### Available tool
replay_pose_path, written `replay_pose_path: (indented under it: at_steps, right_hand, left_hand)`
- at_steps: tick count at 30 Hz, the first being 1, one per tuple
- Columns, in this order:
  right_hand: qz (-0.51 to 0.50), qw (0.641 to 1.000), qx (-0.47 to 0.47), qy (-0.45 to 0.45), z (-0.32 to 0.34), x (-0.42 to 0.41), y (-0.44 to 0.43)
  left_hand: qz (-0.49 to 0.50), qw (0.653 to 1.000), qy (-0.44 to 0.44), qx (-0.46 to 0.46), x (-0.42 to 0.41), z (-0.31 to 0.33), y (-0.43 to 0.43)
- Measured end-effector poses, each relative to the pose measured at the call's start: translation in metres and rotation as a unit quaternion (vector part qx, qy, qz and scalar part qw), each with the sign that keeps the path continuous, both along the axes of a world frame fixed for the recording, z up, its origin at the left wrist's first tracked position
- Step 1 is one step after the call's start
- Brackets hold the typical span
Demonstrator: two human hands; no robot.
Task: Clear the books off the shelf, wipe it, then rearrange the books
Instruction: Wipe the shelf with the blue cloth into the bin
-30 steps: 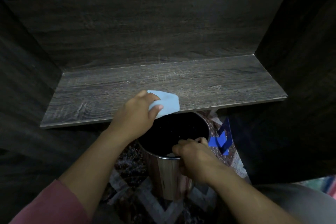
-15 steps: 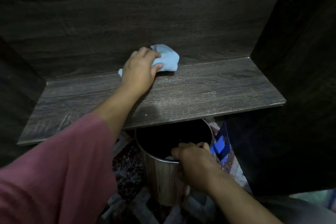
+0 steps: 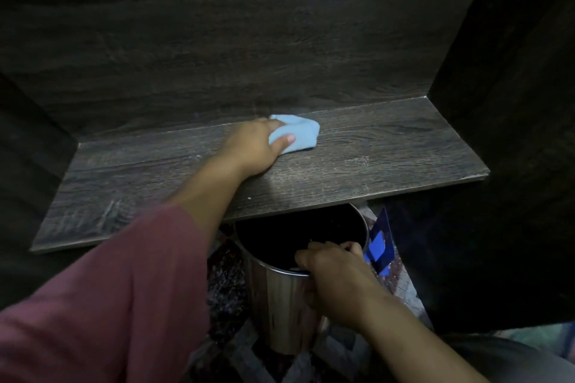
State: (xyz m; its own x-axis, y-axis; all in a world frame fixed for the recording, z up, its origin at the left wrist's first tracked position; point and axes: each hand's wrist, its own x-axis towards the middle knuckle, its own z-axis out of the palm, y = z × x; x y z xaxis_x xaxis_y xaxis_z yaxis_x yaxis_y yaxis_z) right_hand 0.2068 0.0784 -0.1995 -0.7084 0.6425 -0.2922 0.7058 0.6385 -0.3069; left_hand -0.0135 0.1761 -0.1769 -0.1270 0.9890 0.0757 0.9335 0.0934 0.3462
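Note:
A dark wood-grain shelf [image 3: 389, 158] runs across the view with no books on it. My left hand [image 3: 252, 149] holds a light blue cloth [image 3: 297, 135] against the shelf near its back edge, thumb on top of the cloth. Below the shelf's front edge stands a shiny metal bin [image 3: 280, 305] with a dark inside. My right hand [image 3: 336, 277] grips the bin's near rim, fingers curled over it. No books are in view.
Dark wood panels close the shelf in at the back [image 3: 249, 56], left and right [image 3: 513, 102]. A blue patterned object [image 3: 378, 247] stands beside the bin on a patterned rug [image 3: 224, 277].
My left hand carried the cloth from the shelf's front edge over the bin to the back edge, then a little forward and right. My right hand kept its grip on the bin rim.

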Motion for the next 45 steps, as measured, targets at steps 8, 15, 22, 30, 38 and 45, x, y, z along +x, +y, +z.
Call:
replay_pose_path:
  at_steps: [8, 15, 22, 30, 38, 45]
  right_hand:
    - [0.032, 0.998, 0.013, -0.043, 0.005, 0.001, -0.011]
    - [0.049, 0.997, 0.021, -0.052, 0.01, 0.005, -0.018]
    - [0.052, 0.997, 0.026, -0.046, 0.004, 0.004, -0.019]
    - [0.068, 0.996, 0.033, -0.054, -0.004, -0.004, -0.021]
    - [0.076, 0.995, 0.032, -0.051, 0.0, -0.009, -0.026]
    - [0.093, 0.994, 0.036, -0.05, 0.003, -0.021, -0.031]
  left_hand:
    - [-0.036, 0.996, -0.057, 0.05, 0.026, -0.012, -0.076]
    - [0.011, 0.974, -0.217, 0.062, 0.043, 0.002, -0.123]
    - [0.226, 0.951, -0.138, 0.162, 0.016, 0.012, -0.126]
    - [0.01, 0.991, -0.134, 0.017, 0.035, 0.002, -0.139]
    - [0.21, 0.967, -0.095, 0.108, 0.019, -0.003, -0.155]
    - [0.12, 0.962, -0.239, 0.055, 0.012, -0.002, -0.182]
